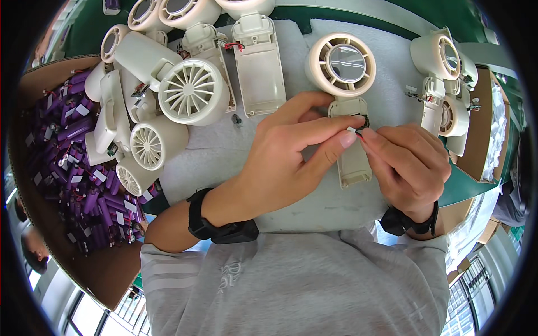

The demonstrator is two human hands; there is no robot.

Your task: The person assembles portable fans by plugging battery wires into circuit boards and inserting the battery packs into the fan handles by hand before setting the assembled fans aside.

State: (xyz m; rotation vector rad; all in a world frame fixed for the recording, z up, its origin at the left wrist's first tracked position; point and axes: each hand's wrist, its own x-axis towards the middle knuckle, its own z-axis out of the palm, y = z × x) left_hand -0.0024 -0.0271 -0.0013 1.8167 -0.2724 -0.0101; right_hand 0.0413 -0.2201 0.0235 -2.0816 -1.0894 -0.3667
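A cream handheld fan (314, 70) lies at the middle of the mat, its round head away from me. Its opened handle shell (354, 168) points toward me. Over the top of that handle, my left hand (291, 143) pinches a small white connector (351, 130) between thumb and index finger. Close against it, my right hand (412, 165) has its fingertips closed on a thin wire (360, 134), of which a little red shows. A small dark circuit board (366, 120) shows partly behind the fingertips. The rest of the board is hidden by my fingers.
Several cream fans (193, 92) are piled at the left, one open handle shell (260, 73) beside them. A cardboard box (106, 274) at far left holds many purple battery cells (84, 131). More fans (443, 61) stand at right, near another box (476, 145). The grey mat (224, 162) covers the green table.
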